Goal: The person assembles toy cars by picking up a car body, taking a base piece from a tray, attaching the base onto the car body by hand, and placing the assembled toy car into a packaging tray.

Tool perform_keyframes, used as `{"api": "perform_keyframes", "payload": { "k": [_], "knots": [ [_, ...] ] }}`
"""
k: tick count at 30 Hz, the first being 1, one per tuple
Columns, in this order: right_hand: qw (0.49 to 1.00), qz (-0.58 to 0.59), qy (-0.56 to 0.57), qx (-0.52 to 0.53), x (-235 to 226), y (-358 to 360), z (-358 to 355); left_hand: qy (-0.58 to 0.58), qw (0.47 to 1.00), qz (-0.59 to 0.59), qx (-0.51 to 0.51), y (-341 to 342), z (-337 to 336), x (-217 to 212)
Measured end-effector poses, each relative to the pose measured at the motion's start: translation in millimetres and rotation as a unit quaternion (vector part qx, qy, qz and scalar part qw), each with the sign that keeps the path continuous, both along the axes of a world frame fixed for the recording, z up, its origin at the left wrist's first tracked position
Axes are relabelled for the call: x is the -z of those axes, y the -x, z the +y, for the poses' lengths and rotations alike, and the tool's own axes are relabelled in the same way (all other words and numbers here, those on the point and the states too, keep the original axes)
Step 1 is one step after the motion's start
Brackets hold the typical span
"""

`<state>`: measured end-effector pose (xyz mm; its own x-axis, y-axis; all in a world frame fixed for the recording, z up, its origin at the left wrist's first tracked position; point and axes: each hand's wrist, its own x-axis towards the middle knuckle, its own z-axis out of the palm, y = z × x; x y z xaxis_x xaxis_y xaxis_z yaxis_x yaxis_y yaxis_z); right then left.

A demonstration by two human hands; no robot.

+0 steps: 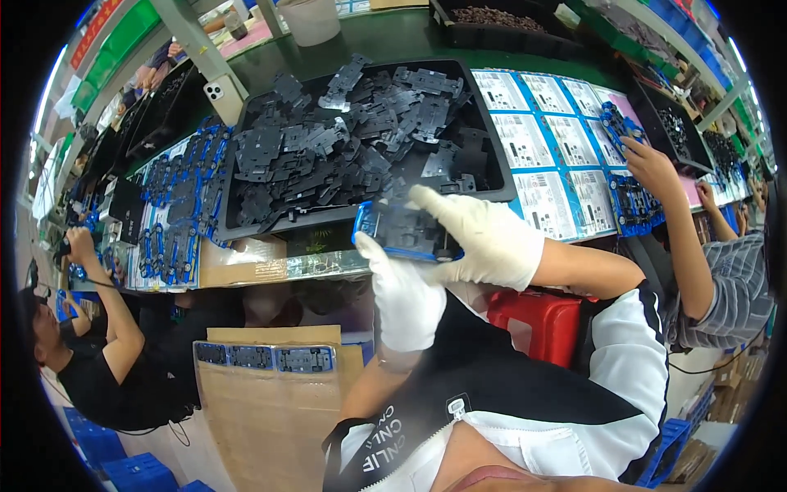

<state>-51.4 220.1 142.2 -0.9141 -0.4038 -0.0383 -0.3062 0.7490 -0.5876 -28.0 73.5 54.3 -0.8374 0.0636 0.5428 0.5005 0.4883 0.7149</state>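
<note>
Green workbench (385, 45) in a busy workshop, black tray (287, 224) on it piled w/ dark plastic chassis plates (307, 152); blue-and-black toy-car body (402, 234) is held up by the tray's near rim, L gloved hand (407, 303) pinching its L end, R gloved hand (492, 242) spanning its R end; more blue car bodies (168, 246) L of tray, printed sheets (541, 139) R

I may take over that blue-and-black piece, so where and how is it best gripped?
Probably by the far-left corner of the blue-and-black piece, pinched from the left. It runs longest roughly left to right; the right hand covers its right end and the left hand its near-left corner, while the blue far-left corner looks bare.
</note>
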Motion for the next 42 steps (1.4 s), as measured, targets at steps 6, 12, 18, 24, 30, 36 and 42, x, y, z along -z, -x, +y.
{"api": "perform_keyframes", "payload": {
  "k": [6, 12, 18, 24, 30, 36, 42],
  "knots": [
    [0.916, 0.306, -0.232, -0.114, 12, 130, 33, -0.661, 0.678, -0.294, 0.131, 9, -32, -6],
    [0.846, 0.344, -0.345, -0.218, 37, 226, 50, -0.754, 0.572, -0.286, 0.152, -3, -51, -13],
    [0.949, 0.276, 0.000, -0.151, 42, 228, 96, -0.818, 0.470, -0.260, 0.207, -3, -39, 18],
    [0.938, 0.328, -0.072, -0.083, 49, 137, 21, -0.809, 0.519, -0.212, 0.178, -19, -60, 18],
    [0.989, 0.099, -0.016, -0.104, 46, 88, -8, -0.799, 0.563, -0.190, 0.091, -22, -83, 28],
    [0.966, -0.207, 0.130, -0.083, 34, 81, 19, -0.454, 0.879, -0.143, 0.012, -49, -95, 35],
    [0.967, -0.205, 0.043, -0.146, 91, 178, 65, -0.789, 0.589, -0.122, 0.128, -77, -113, -21]
  ]
}}
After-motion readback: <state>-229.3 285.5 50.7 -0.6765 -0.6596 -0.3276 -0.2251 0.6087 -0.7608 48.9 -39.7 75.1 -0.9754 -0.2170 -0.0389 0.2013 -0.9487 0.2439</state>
